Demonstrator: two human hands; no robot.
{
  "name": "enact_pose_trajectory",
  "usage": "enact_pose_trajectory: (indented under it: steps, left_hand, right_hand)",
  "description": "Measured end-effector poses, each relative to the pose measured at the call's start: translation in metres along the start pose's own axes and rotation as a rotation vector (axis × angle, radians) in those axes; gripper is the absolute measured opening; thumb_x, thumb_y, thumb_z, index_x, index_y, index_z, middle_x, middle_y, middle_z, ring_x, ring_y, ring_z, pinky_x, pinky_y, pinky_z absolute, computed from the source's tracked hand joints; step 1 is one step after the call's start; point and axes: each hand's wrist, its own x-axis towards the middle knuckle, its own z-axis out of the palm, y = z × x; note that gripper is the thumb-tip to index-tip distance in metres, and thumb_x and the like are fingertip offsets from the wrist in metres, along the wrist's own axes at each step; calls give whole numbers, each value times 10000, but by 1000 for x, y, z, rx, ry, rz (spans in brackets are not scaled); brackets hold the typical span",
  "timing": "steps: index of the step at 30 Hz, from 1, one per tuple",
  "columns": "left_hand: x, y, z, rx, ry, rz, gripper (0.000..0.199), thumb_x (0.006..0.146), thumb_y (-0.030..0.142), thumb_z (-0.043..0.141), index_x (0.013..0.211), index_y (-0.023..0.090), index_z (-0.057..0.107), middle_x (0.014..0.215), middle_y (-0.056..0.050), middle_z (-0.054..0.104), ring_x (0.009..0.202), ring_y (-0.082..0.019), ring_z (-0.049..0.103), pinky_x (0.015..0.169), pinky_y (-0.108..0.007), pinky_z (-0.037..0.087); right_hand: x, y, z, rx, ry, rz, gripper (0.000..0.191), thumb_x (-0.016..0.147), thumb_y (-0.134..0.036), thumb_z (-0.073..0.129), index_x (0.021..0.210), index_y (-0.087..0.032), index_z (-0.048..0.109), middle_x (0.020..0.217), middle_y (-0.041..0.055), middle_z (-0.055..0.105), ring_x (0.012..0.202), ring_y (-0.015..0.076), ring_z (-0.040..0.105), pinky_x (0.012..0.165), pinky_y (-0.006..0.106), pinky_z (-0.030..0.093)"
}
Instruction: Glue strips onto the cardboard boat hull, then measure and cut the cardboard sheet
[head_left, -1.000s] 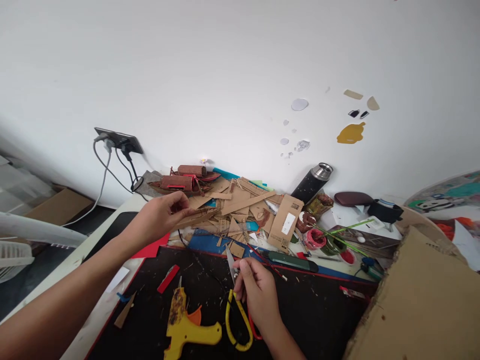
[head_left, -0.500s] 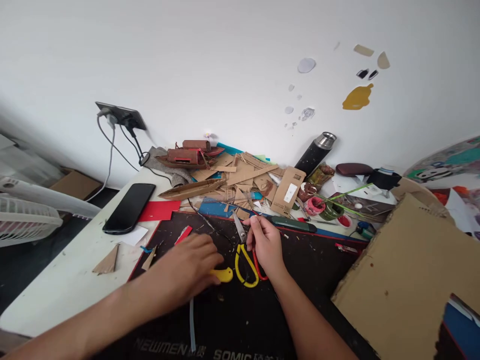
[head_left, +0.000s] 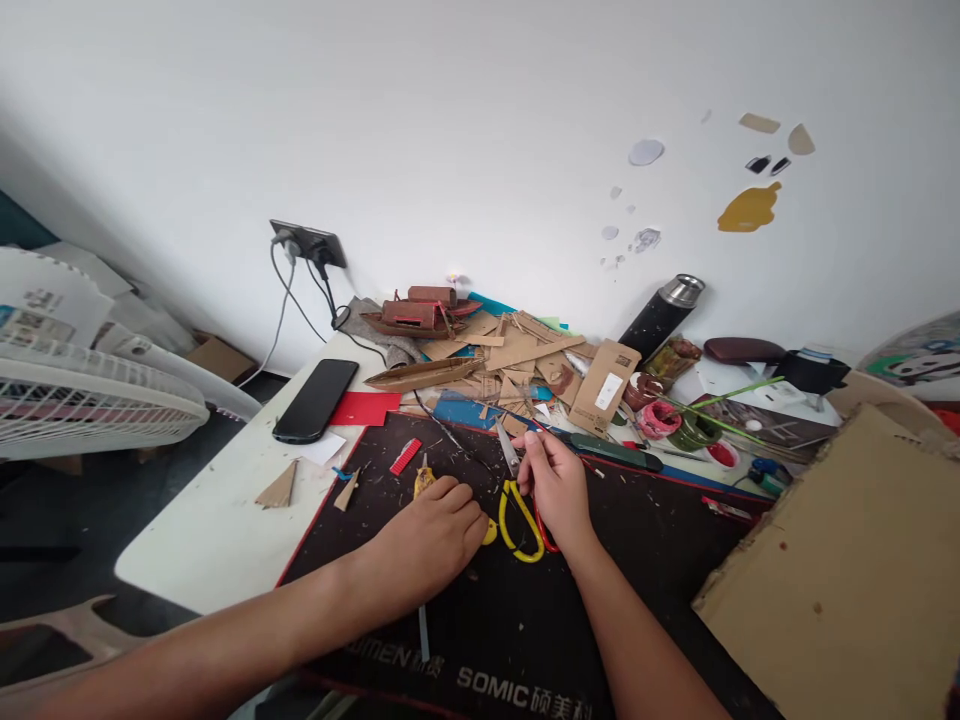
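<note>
My left hand [head_left: 448, 525] is closed over a yellow hot glue gun [head_left: 424, 482] lying on the black mat [head_left: 517, 645]. Its nozzle points away from me, its handle end shows on the right, and a pale glue stick [head_left: 424, 632] sticks out behind. My right hand [head_left: 556, 487] rests over scissors [head_left: 504, 515] with a yellow handle loop and a red one partly hidden. Its thumb and fingers are pinched together; what they hold, if anything, is too small to make out. A red ribbed piece [head_left: 406, 457] lies beyond the left hand.
Cardboard scraps [head_left: 517, 350] and model boats [head_left: 412, 318] are piled along the wall. A phone [head_left: 316, 400] lies at left, near a fan [head_left: 97, 370]. Paint jars [head_left: 660, 418] and a black flask [head_left: 660, 312] stand at right back. A large cardboard sheet [head_left: 847, 560] covers the right side.
My left hand has come down and closed over the hot glue gun, uncovering the red ribbed piece. My right hand stays by the scissors. The whole view has shifted left.
</note>
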Motion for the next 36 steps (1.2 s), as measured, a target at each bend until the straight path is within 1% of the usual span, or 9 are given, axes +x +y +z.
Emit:
enact_pose_trajectory:
  steps: [5, 8, 12, 14, 18, 21, 24, 30, 36]
  left_hand:
    - [4, -1, -8, 38, 9, -35, 80, 979, 173, 688, 903, 185, 666, 842, -48, 685, 832, -252, 573, 772, -413, 422]
    - [3, -5, -14, 64, 42, -126, 100, 965, 176, 696, 880, 195, 645, 831, -50, 674, 821, -258, 565, 782, -425, 425]
    - [3, -12, -21, 57, 56, -245, 102, 998, 200, 649, 899, 210, 627, 843, -60, 672, 853, -274, 569, 807, -438, 425]
    - [4, -16, -23, 55, 57, -239, 92, 999, 188, 644, 911, 206, 627, 852, -63, 672, 858, -277, 569, 809, -439, 417]
    - [7, -22, -23, 55, 57, -165, 102, 1004, 146, 632, 924, 209, 621, 866, -61, 666, 860, -275, 569, 812, -431, 394]
    - [9, -24, -22, 63, 44, -150, 118, 1002, 129, 620, 924, 217, 617, 881, -61, 672, 879, -277, 576, 815, -431, 397]
    - [8, -24, -22, 75, 15, -180, 105, 975, 142, 649, 902, 213, 623, 868, -61, 682, 849, -274, 583, 793, -434, 411]
    - [0, -27, -25, 59, -97, -316, 72, 914, 171, 698, 892, 204, 637, 843, -87, 703, 859, -301, 632, 809, -449, 432]
    - [-9, -35, -32, 129, -125, -455, 51, 917, 236, 680, 921, 194, 651, 862, -119, 705, 865, -337, 662, 788, -463, 433]
  right_hand:
    - [0, 2, 0, -29, -19, -9, 610, 949, -783, 618, 912, -188, 748, 545, -27, 590, 461, 164, 540, 500, 285, 451]
    - [0, 2, 0, -49, -19, -11, 617, 945, -790, 612, 912, -191, 754, 555, -21, 599, 467, 166, 537, 501, 288, 445]
    - [0, 0, 0, -43, -19, -4, 624, 936, -797, 611, 910, -191, 760, 545, -20, 596, 455, 164, 523, 482, 284, 428]
    - [0, 0, 1, -37, -16, -6, 616, 942, -786, 612, 909, -189, 759, 544, -22, 594, 452, 159, 520, 479, 279, 426]
    - [0, 1, 1, -15, -12, -11, 598, 962, -760, 602, 909, -184, 751, 542, -26, 591, 446, 148, 519, 474, 268, 424]
    - [1, 2, 1, -7, -15, -6, 592, 966, -754, 600, 911, -182, 745, 538, -30, 589, 439, 145, 518, 468, 264, 421]
    - [1, 3, 1, -19, -25, -8, 596, 970, -757, 594, 915, -183, 746, 541, -31, 589, 442, 147, 523, 471, 266, 420]
    - [-1, 1, 0, -47, -51, 0, 593, 968, -762, 593, 910, -193, 747, 549, -28, 588, 461, 160, 545, 492, 275, 445]
    - [-1, 2, 1, -73, -64, -2, 615, 959, -785, 587, 909, -194, 749, 551, -23, 590, 466, 165, 555, 488, 276, 449]
